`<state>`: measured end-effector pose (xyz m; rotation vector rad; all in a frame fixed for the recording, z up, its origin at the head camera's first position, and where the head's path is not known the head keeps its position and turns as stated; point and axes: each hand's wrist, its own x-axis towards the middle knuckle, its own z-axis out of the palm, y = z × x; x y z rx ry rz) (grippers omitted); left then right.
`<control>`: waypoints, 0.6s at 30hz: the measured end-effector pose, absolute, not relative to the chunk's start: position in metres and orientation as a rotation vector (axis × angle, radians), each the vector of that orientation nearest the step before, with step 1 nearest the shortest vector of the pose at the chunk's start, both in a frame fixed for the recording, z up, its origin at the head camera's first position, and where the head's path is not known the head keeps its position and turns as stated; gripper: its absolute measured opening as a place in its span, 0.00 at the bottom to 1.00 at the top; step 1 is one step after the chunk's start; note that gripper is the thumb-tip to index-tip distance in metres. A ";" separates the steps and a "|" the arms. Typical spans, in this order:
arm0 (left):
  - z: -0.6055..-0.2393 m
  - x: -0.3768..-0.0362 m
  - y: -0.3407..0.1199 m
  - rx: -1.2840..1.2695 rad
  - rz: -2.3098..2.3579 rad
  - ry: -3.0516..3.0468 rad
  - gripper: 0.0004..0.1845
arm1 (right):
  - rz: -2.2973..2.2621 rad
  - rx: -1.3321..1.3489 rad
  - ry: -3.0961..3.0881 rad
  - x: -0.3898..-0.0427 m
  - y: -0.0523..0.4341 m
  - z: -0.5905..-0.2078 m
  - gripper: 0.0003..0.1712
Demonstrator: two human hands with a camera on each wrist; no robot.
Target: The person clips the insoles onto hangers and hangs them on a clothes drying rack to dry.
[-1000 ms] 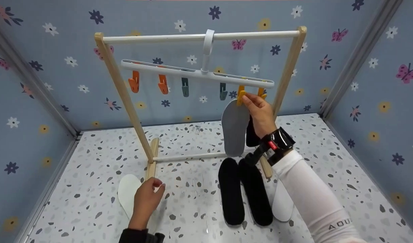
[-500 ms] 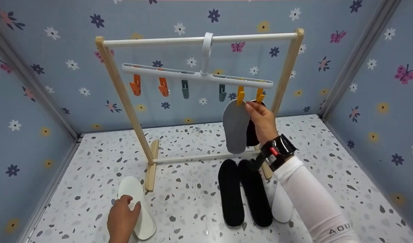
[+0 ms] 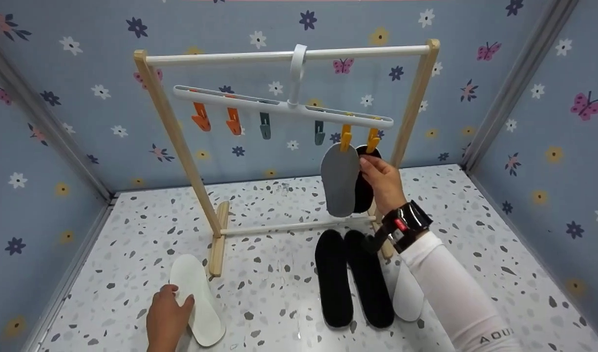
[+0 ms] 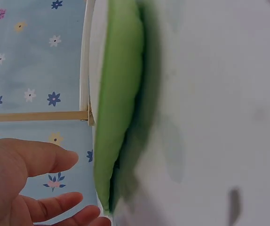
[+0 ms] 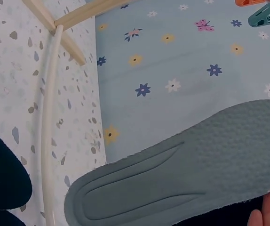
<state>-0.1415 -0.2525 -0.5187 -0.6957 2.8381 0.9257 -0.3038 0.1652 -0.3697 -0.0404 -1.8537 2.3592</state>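
Note:
My left hand [image 3: 168, 318] rests at the near end of a white insole [image 3: 197, 299] lying on the speckled floor, thumb on its edge. The left wrist view shows that insole's green side [image 4: 118, 103] beside my straight fingers [image 4: 36, 157]. My right hand [image 3: 381, 180] is raised by a grey insole [image 3: 340, 178] that hangs from a yellow clip [image 3: 345, 137]. Its loosely curled fingertips touch the insole's right edge. A black insole [image 3: 366, 193] hangs just behind from another yellow clip [image 3: 373, 140]. The grey insole [image 5: 182, 174] fills the right wrist view.
A wooden rack [image 3: 176, 134] carries a white clip hanger [image 3: 279, 105] with free orange and green clips. Two black insoles [image 3: 334, 279] lie on the floor under my right arm, with a white one [image 3: 407, 299] beside them. Flowered walls close in three sides.
My right hand has come down from the yellow clip to the grey insole's edge. My left hand moved left and nearer onto the white insole.

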 end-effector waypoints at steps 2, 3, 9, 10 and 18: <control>-0.518 -0.143 -0.256 -0.712 0.917 2.827 0.29 | 2.368 -0.075 -1.838 -0.303 0.167 -0.370 0.15; -0.518 -0.144 -0.257 -0.717 0.910 2.824 0.29 | 2.390 -0.096 -1.807 -0.302 0.167 -0.371 0.13; -0.516 -0.148 -0.266 -0.678 0.873 2.837 0.32 | 2.548 -0.158 -1.573 -0.296 0.168 -0.374 0.04; -0.516 -0.148 -0.267 -0.662 0.868 2.841 0.31 | 2.556 -0.159 -1.558 -0.295 0.168 -0.375 0.04; -0.517 -0.153 -0.274 -0.599 0.850 2.845 0.29 | 2.538 -0.124 -1.555 -0.282 0.165 -0.386 0.05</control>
